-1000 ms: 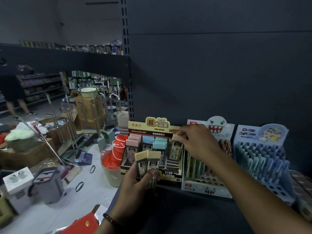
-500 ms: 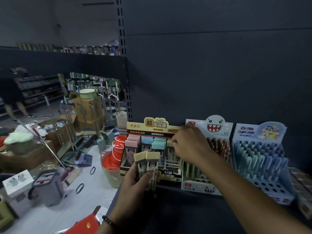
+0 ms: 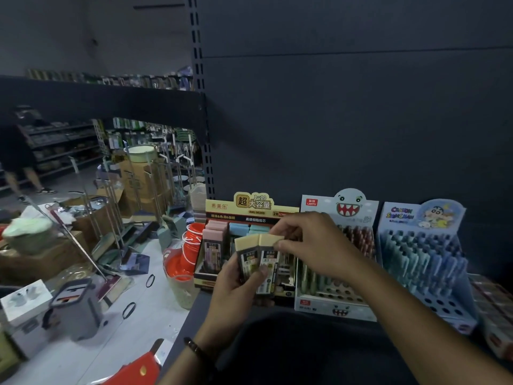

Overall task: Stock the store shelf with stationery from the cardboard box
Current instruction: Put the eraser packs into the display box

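Observation:
My left hand (image 3: 236, 284) holds two yellow-topped lead refill packs (image 3: 258, 257) upright in front of the orange-and-black display box (image 3: 249, 209) on the dark shelf (image 3: 277, 351). My right hand (image 3: 313, 245) reaches across from the right and pinches the top corner of the right-hand pack. The display box holds pink and blue packs in its rows. The cardboard box is out of view.
A white shark-face pen display (image 3: 338, 301) and a blue cartoon pen display (image 3: 424, 262) stand to the right on the shelf. Red buckets (image 3: 191, 240), mop kits (image 3: 75, 307) and cartons crowd the floor at left. A person (image 3: 16, 162) stands far left.
My right hand has come away from the back right row of the display box, down and forward onto the packs in my left hand. My left hand has lifted the packs slightly.

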Demonstrator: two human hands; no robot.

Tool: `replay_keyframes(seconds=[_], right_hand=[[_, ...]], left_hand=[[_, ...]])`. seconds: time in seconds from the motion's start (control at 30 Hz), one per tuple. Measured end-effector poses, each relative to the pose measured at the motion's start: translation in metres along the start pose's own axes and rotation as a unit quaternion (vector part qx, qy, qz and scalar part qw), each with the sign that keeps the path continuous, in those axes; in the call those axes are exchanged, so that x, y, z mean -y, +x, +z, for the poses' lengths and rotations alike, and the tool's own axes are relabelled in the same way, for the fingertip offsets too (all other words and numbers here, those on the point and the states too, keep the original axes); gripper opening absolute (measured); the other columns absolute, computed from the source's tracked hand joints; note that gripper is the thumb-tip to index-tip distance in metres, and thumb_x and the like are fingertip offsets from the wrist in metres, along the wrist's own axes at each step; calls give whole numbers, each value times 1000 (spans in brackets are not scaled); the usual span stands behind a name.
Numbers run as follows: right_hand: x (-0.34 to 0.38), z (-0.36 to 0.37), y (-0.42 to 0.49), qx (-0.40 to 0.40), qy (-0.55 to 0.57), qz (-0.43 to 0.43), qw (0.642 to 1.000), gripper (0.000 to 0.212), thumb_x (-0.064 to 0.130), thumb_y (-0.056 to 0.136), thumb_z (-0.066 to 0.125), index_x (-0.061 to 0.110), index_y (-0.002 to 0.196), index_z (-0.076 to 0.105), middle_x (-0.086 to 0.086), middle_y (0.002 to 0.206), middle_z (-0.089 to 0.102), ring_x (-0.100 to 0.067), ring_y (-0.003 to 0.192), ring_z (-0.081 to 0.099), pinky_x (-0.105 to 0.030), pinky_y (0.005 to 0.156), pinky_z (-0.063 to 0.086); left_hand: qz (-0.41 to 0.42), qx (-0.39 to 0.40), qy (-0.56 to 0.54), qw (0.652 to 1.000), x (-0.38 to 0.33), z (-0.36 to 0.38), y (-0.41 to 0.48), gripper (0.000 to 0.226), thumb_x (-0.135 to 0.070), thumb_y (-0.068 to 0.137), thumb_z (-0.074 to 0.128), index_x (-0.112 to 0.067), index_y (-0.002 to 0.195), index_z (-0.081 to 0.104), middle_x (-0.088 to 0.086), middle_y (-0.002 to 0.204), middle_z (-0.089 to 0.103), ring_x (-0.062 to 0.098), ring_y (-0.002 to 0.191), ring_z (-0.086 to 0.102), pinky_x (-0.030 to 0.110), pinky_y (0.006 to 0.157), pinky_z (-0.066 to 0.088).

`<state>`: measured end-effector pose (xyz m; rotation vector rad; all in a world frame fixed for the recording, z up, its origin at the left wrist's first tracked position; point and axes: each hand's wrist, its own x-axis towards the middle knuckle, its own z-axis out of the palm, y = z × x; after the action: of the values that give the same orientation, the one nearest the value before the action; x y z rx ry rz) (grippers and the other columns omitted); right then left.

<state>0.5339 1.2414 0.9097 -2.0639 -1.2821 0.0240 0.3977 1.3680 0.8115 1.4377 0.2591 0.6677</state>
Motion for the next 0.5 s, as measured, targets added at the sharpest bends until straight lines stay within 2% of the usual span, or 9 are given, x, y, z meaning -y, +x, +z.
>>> replay_keyframes(seconds=[0.07, 0.13, 0.2, 0.3, 0.4, 0.5], right_hand=[[-5, -6, 0, -5, 12, 3, 1000, 18, 23, 90, 82, 37, 103, 79, 22, 93, 73, 10, 90, 63, -12, 74, 46], [-10, -14, 1, -42, 0, 2, 999, 18, 24, 92, 81, 37, 104, 79, 23, 96, 73, 9, 90, 64, -13, 76, 47], [-15, -21, 3, -89, -1, 3, 996, 16, 24, 92, 81, 35, 105, 80, 22, 96, 74, 7, 92, 65, -17, 78, 48], [-20, -22, 6, -137, -11, 26, 990, 15, 22, 93, 81, 33, 103, 79, 22, 94, 72, 5, 91, 64, -20, 79, 49], [-23, -11, 9, -150, -34, 30, 988, 14, 21, 94, 80, 30, 104, 79, 20, 96, 73, 2, 91, 66, -27, 86, 55], [-25, 0, 10, -145, -66, 32, 987, 15, 23, 94, 79, 28, 108, 79, 14, 102, 77, -1, 92, 66, -28, 92, 55]], left_hand=[[27, -6, 51, 998, 8, 1, -2, 25, -16, 106, 58, -29, 124, 69, 3, 118, 76, 26, 110, 73, 53, 87, 62], [44, -20, 76, 996, 15, 3, -6, 23, -17, 109, 52, -23, 125, 67, 4, 116, 77, 26, 105, 75, 50, 91, 61], [39, -41, 70, 996, 19, 3, -7, 22, -12, 110, 49, -20, 124, 64, 6, 111, 77, 24, 97, 76, 45, 87, 63], [13, -60, 41, 997, 21, 1, -7, 21, -11, 110, 47, -20, 123, 61, 6, 109, 77, 28, 98, 76, 50, 85, 63], [27, -81, 56, 995, 20, -2, -6, 22, -11, 110, 48, -21, 121, 63, -3, 110, 76, 19, 102, 73, 32, 72, 63], [31, -69, 50, 996, 18, 0, -7, 25, -11, 110, 48, -20, 126, 63, 2, 114, 76, 19, 102, 74, 32, 68, 63]])
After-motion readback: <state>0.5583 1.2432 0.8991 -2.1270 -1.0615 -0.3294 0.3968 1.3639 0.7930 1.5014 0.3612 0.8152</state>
